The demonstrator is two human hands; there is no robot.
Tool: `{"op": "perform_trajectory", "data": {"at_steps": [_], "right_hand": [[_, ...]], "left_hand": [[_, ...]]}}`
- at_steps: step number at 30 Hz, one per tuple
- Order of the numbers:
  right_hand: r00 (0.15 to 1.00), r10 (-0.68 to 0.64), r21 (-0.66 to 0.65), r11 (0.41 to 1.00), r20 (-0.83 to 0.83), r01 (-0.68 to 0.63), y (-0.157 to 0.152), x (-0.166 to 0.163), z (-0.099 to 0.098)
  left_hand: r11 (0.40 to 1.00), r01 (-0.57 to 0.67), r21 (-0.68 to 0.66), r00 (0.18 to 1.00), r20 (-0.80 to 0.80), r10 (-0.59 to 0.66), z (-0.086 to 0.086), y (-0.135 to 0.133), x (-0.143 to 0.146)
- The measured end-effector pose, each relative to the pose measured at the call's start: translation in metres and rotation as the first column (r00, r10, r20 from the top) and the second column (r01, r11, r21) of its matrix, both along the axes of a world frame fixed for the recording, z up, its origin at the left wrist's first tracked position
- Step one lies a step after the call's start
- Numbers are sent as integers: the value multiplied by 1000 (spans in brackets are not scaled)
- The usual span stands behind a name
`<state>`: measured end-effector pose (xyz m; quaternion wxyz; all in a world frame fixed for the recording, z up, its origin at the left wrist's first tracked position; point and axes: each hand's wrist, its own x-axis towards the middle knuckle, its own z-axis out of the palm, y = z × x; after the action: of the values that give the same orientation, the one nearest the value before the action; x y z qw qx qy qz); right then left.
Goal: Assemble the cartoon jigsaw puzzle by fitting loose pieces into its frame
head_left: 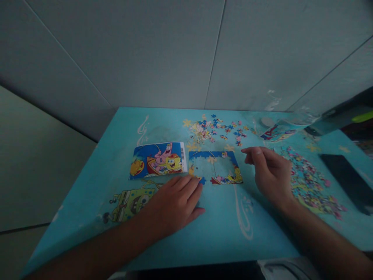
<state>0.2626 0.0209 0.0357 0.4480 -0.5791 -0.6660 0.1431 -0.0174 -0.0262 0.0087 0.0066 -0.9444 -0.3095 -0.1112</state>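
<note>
A partly assembled jigsaw puzzle lies mid-table, its blue and coloured border joined around a bare centre, with a gap along the near edge. My left hand rests flat, fingertips at the border's near left corner, fingers stretched out. To the right of the border is my right hand, raised a little, fingers curled and pressed together; anything between them is hidden. A picture card with a cartoon sponge and pink starfish lies to the left. Beyond the border, loose puzzle pieces are scattered.
A larger spread of puzzle pieces covers the right side, with a dark flat object beside it. A clear plastic container lies at the back right. The turquoise table bears printed cartoon figures; a grey wall stands behind.
</note>
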Motion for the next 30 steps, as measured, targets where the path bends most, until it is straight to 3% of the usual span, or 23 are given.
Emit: {"op": "perform_trajectory", "data": {"at_steps": [30], "right_hand": [[999,25,-1,1000,21,-25,-3,-1,1]], "left_hand": [[1000,4,21,1000,0,-4,0,0,0]]}}
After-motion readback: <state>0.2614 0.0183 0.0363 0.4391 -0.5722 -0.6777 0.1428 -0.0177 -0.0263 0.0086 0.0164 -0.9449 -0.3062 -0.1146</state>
